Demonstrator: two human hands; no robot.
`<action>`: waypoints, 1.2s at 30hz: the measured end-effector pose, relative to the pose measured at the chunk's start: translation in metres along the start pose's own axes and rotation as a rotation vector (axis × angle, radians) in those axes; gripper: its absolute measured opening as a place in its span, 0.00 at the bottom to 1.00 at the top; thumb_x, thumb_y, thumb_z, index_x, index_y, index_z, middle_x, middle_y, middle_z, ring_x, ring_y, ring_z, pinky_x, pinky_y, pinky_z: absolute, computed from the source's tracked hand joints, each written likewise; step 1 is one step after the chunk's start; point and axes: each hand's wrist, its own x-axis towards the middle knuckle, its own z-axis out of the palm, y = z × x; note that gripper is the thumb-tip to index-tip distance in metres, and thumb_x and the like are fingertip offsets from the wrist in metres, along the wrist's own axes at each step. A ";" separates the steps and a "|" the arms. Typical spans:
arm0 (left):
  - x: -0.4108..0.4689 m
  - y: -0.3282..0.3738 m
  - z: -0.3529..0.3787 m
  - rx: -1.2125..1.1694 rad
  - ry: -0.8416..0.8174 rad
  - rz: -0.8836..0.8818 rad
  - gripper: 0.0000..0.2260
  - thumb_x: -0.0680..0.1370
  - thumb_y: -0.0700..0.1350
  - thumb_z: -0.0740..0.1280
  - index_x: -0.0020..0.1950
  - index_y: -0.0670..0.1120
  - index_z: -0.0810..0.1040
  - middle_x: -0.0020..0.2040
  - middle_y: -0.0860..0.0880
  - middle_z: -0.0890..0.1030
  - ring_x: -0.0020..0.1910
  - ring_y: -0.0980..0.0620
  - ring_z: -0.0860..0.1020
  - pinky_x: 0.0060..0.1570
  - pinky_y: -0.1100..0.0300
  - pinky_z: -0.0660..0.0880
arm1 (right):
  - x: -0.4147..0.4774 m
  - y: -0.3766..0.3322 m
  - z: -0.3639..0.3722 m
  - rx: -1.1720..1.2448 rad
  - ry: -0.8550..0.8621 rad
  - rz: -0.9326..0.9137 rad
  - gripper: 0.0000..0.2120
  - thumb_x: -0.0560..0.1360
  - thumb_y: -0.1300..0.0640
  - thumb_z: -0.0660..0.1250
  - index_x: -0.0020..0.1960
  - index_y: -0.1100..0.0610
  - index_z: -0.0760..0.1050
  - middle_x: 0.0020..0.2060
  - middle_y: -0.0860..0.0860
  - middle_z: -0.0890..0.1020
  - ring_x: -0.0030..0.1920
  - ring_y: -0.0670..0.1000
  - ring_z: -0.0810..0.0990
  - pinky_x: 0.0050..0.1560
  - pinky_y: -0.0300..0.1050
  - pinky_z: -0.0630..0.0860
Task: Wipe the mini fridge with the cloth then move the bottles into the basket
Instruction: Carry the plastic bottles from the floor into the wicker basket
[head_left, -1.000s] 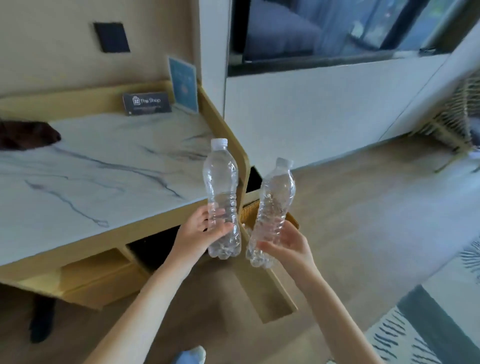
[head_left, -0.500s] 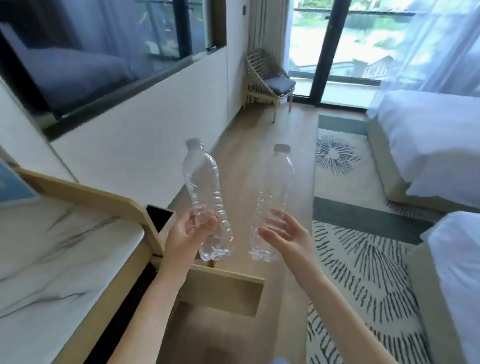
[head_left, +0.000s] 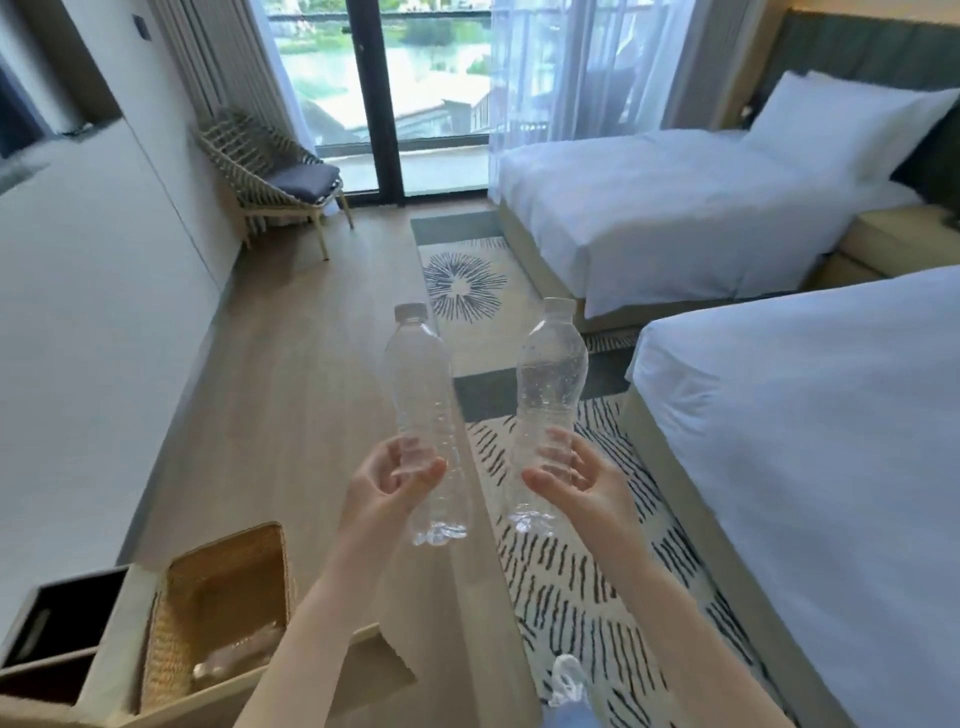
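Observation:
Two clear plastic bottles with white caps stand upright in the air in front of me. My left hand (head_left: 387, 486) grips the lower half of the left bottle (head_left: 418, 374). My right hand (head_left: 576, 488) grips the lower half of the right bottle (head_left: 551, 374). A woven basket (head_left: 171, 613) sits low at the bottom left, below and to the left of my left hand, with what looks like clear plastic inside it. The mini fridge and the cloth are out of view.
A dark box (head_left: 57, 639) stands left of the basket. A wooden ledge (head_left: 332, 660) runs under my left forearm. Two white beds (head_left: 779, 441) fill the right side, beside a patterned rug (head_left: 561, 561). A woven chair (head_left: 270, 171) stands by the glass door.
The view has swung right, away from the marble counter toward the beds and window. Both hands still hold their bottles upright, and the basket has come into view at the bottom left.

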 end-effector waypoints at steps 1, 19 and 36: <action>0.015 0.001 0.018 -0.006 -0.014 0.006 0.27 0.68 0.57 0.76 0.65 0.51 0.77 0.58 0.54 0.83 0.54 0.55 0.83 0.49 0.64 0.79 | 0.013 0.002 -0.015 -0.011 0.009 0.000 0.36 0.63 0.42 0.81 0.68 0.50 0.75 0.55 0.48 0.83 0.56 0.48 0.82 0.56 0.45 0.81; 0.179 0.013 0.109 -0.106 0.289 -0.085 0.28 0.66 0.58 0.79 0.64 0.53 0.78 0.56 0.54 0.84 0.53 0.56 0.83 0.48 0.64 0.78 | 0.258 0.008 -0.067 -0.090 -0.321 0.065 0.34 0.63 0.45 0.80 0.67 0.45 0.75 0.55 0.43 0.83 0.54 0.40 0.82 0.53 0.37 0.80; 0.279 -0.031 -0.169 -0.180 0.862 -0.116 0.16 0.69 0.56 0.75 0.54 0.60 0.76 0.49 0.70 0.82 0.47 0.70 0.80 0.37 0.80 0.71 | 0.417 -0.012 0.303 -0.092 -0.881 0.021 0.24 0.66 0.54 0.81 0.61 0.45 0.79 0.52 0.46 0.86 0.54 0.47 0.84 0.52 0.38 0.79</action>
